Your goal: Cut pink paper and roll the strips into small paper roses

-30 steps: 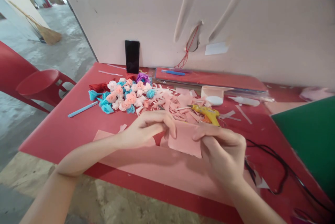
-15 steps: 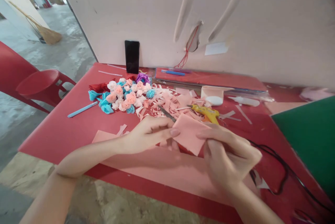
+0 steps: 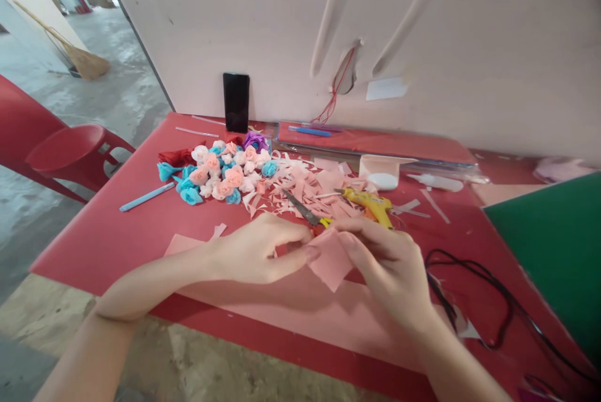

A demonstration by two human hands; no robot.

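A small square of pink paper (image 3: 332, 264) is held between both hands above the red table. My left hand (image 3: 263, 248) pinches its left corner with thumb and fingers. At its top edge, my right hand (image 3: 387, 258) grips the paper between thumb and forefinger. Just beyond the hands lie scissors (image 3: 303, 206) with yellow handles, partly hidden by my right hand. A yellow glue gun (image 3: 369, 200) rests on pink paper scraps (image 3: 310, 183). Beneath the hands is a larger pink sheet (image 3: 291, 311).
Paper roses (image 3: 230, 176) in pink, white, blue and purple are heaped left of the scraps. A blue pen (image 3: 147, 196) lies at left, and a black phone (image 3: 236, 103) leans on the wall. At right are a black cord (image 3: 509, 308) and a green board (image 3: 554, 245).
My right hand has moved left and up to the top edge of the pink square. The square has turned and shifted slightly left and down. More of the scissors shows.
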